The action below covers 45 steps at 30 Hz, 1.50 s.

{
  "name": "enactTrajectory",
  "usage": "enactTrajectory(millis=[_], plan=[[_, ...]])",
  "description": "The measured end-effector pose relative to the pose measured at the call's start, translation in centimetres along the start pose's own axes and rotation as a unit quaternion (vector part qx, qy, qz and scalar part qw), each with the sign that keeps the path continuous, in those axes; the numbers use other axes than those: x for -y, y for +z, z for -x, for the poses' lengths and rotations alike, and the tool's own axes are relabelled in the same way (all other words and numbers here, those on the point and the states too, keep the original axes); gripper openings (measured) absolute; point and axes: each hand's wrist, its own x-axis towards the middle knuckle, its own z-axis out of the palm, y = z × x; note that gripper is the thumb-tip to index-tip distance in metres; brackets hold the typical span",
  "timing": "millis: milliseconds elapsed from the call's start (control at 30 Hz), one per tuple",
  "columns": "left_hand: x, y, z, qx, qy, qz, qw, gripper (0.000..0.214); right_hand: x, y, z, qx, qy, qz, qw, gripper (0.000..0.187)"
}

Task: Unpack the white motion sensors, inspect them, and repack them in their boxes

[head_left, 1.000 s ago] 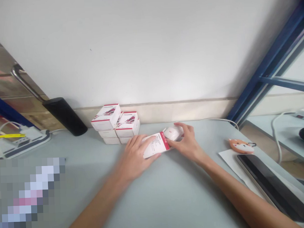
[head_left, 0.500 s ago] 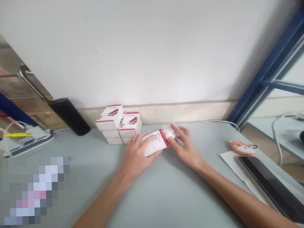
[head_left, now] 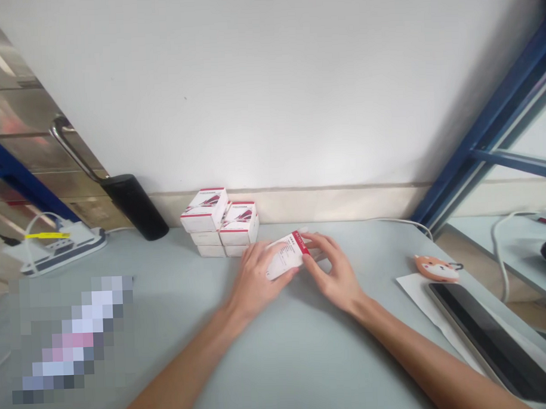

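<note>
A small white cardboard box [head_left: 284, 258] with a red band and printed text lies tilted just above the table. My left hand [head_left: 254, 278] is wrapped round its left part, thumb along the near side. At the red-banded right end, my right hand [head_left: 337, 269] grips the box with thumb in front and fingers behind. The fingers partly hide that end, so I cannot tell how its flap sits. Just behind and left of my left hand, several similar white and red boxes [head_left: 242, 235] are stacked against the wall.
At left stand a black cylinder with a metal handle [head_left: 136, 206] and a power strip [head_left: 62, 253]; a blurred-out item [head_left: 76, 336] lies nearer. To the right are a phone-like black slab [head_left: 488, 334], white paper [head_left: 412, 289] and an orange animal-faced case [head_left: 437, 268]. A blue frame [head_left: 459, 144] rises behind.
White material showing at the box's right end is no longer visible. My right fingers have closed in round that end. The view has shifted slightly to the left.
</note>
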Motion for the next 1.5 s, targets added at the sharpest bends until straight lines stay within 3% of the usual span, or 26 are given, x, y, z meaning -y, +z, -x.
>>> enactTrajectory(millis=[200, 400, 500, 600, 733, 867, 967, 1033, 1100, 1167, 1233, 1367, 1500], plan=[[-0.1, -0.2, 0.0, -0.006, 0.008, 0.015, 1.000, 0.042, 0.1, 0.5, 0.4, -0.009, 0.009, -0.018, 1.000, 0.032], [-0.9, 0.3, 0.5, -0.010, -0.049, 0.044, 0.998, 0.039, 0.2, 0.7, 0.5, -0.022, 0.034, -0.007, 0.999, 0.019], [-1.2, 0.6, 0.6, -0.043, -0.075, 0.072, 0.994, 0.039, 0.1, 0.4, 0.2, -0.053, 0.002, 0.026, 0.998, 0.015], [-1.3, 1.1, 0.9, -0.064, -0.136, 0.121, 0.981, 0.049, 0.2, 0.1, 0.0, -0.076, -0.072, 0.054, 0.993, 0.010], [-1.6, 1.5, 1.3, -0.057, -0.200, 0.202, 0.957, 0.062, 0.7, 0.2, 0.0, -0.106, -0.145, 0.101, 0.978, 0.031], [-2.6, 1.1, 1.4, 0.002, -0.166, 0.269, 0.949, 0.074, 1.0, 0.3, 0.0, -0.186, -0.140, 0.130, 0.964, 0.049], [-3.2, 0.7, 1.2, 0.009, -0.140, 0.275, 0.951, 0.087, 1.0, 0.2, 0.1, -0.217, -0.142, 0.128, 0.957, 0.052], [-3.4, 0.7, 1.2, 0.011, -0.143, 0.284, 0.948, 0.098, 0.9, 0.2, 0.2, -0.190, -0.132, 0.114, 0.966, 0.041], [-3.3, 1.1, 1.3, 0.020, -0.164, 0.313, 0.935, 0.106, 0.9, 0.1, 0.5, -0.096, -0.112, 0.081, 0.986, 0.035], [-3.1, 1.4, 1.4, 0.027, -0.178, 0.332, 0.926, 0.102, 0.9, 0.2, 0.9, 0.019, -0.088, 0.034, 0.995, 0.040], [-2.6, 1.5, 1.5, 0.014, -0.157, 0.313, 0.937, 0.088, 1.0, 0.3, 1.1, 0.077, -0.077, 0.001, 0.994, 0.046], [-1.5, 0.8, 1.1, -0.045, -0.044, 0.211, 0.975, 0.064, 1.6, 0.3, 1.0, 0.071, -0.115, 0.018, 0.991, 0.043], [-1.6, -0.4, 0.7, -0.012, -0.018, 0.225, 0.974, 0.048, 2.2, -0.2, 0.9, 0.032, -0.161, 0.054, 0.985, 0.042]])
